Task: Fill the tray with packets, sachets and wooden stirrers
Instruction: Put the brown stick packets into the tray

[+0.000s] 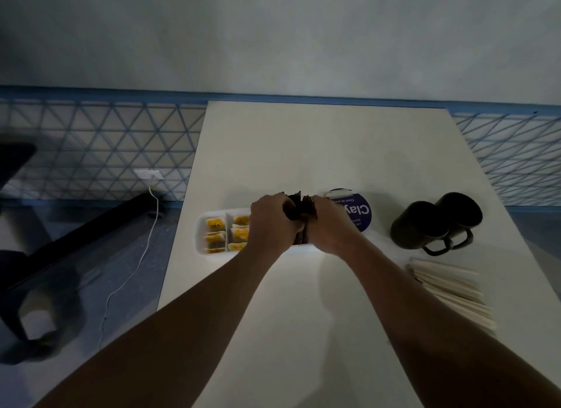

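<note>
Your left hand [270,222] and right hand [329,222] are both closed around 1 bundle of dark sachets [300,214] over the white tray [202,234], whose 2 left compartments hold yellow-labelled packets [215,225], with wooden stirrers [449,289] lying well apart at right.

Upside-down "Clay" — white lettering on the purple round lid [361,211]

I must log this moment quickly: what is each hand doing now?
Left hand: closed on the dark packets over the tray.
Right hand: closed on the same packets.
</note>
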Available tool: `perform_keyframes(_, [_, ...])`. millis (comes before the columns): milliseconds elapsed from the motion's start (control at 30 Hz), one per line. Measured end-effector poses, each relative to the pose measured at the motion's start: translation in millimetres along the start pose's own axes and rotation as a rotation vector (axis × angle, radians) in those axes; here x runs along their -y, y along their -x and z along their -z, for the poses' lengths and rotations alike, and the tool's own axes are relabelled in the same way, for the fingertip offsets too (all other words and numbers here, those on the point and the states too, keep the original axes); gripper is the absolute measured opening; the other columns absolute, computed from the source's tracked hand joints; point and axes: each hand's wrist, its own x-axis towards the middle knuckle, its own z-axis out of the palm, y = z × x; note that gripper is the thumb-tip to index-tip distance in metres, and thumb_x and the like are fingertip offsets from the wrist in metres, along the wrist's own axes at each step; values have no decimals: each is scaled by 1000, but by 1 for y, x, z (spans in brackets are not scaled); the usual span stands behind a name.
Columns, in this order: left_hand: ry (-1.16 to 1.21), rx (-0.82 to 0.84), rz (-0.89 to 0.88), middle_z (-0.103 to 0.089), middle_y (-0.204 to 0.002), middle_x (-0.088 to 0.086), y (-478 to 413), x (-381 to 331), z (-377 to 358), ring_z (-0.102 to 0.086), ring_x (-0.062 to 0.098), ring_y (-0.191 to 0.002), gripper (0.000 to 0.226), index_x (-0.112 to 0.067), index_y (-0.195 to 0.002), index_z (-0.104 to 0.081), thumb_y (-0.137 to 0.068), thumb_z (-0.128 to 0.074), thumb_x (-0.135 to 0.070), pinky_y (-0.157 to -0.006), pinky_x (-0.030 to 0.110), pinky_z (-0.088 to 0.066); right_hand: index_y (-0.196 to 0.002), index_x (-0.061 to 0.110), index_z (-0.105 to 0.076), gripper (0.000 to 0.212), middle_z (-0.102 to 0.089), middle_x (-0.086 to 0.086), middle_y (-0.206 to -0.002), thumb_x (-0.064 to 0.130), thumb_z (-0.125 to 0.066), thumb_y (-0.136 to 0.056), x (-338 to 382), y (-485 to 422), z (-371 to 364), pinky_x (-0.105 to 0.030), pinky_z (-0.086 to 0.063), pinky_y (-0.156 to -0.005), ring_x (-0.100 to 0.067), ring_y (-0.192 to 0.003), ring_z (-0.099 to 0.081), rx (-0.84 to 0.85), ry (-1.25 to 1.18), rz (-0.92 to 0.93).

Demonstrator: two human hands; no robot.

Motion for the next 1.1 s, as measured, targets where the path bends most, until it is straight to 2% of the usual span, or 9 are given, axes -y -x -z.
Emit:
perform_keyframes(167, [112, -122, 23, -59, -100, 7, 1, 8, 1, -49, 13, -83, 40, -12, -101, -67, -65, -83, -16, -60, 8, -30, -103, 7, -60, 15, -67, -7, -90, 7, -57, -89, 1, -1, -1, -36, -51, -66, -26, -83, -63, -98, -32, 17])
perform_keyframes(300, [160, -141, 45, -64, -101, 7, 3, 12, 1, -58, 18, -89, 39, -12, -104, -66, -69, -82, -18, -72, 18, -34, -98, 8, -67, 14, -71, -7, -84, 3, -59, -88, 1, -1, -4, -40, -58, -70, -23, -77, -67, -208, -168, 6])
perform_keyframes(467, [240, -167, -33, -71, -94, 4, 2, 13, -1, -64, 19, -88, 30, -14, -101, -70, -72, -79, -14, -79, 25, -45, -99, 9, -72, 14, -73, -4, -88, 4, -63, -88, -2, -1, -9, -33, -57, -73, -19, -80, -67, -267, -153, 12])
perform_keyframes(633, [173, -82, -96, -68, -103, 6, -7, 12, -1, -61, 19, -98, 50, -22, -131, -59, -83, -71, -17, -96, 29, -43, -99, 8, -72, 13, -73, -2, -87, 6, -64, -88, -4, -3, -12, -23, -53, -68, -17, -81, -67, -307, -160, -10])
perform_keyframes(767, [86, -29, -124, -67, -100, 8, -14, 14, -3, -61, 23, -98, 37, -29, -124, -65, -88, -65, -20, -82, 20, -36, -92, 7, -71, 10, -73, -5, -82, 8, -62, -88, -3, -3, -13, -34, -56, -70, -21, -77, -67, -315, -140, -16])
perform_keyframes(867, [100, -37, -141, -68, -97, 6, -13, 16, -3, -62, 21, -93, 31, -30, -115, -71, -87, -65, -18, -78, 17, -35, -83, 6, -70, 12, -71, -5, -74, 11, -60, -88, -5, -4, -15, -34, -55, -63, -23, -71, -66, -307, -104, -25])
perform_keyframes(967, [104, -48, -159, -67, -97, 4, -10, 18, -3, -62, 17, -91, 30, -29, -112, -73, -85, -68, -15, -72, 10, -32, -81, 5, -70, 15, -70, -5, -71, 13, -60, -88, -7, -3, -18, -31, -51, -60, -23, -69, -64, -298, -88, -50])
perform_keyframes(1033, [114, -57, -167, -67, -97, 5, -8, 19, -3, -61, 17, -90, 33, -27, -112, -73, -83, -69, -11, -68, 3, -28, -81, 3, -71, 16, -70, -7, -71, 12, -60, -89, -7, -1, -19, -36, -55, -63, -26, -70, -65, -288, -89, -53])
perform_keyframes(1100, [123, -59, -168, -67, -97, 5, -8, 20, -3, -62, 18, -91, 35, -26, -113, -72, -81, -71, -11, -71, 6, -31, -81, 2, -72, 16, -71, -9, -73, 10, -60, -89, -7, 2, -20, -39, -56, -66, -27, -71, -65, -285, -81, -53])
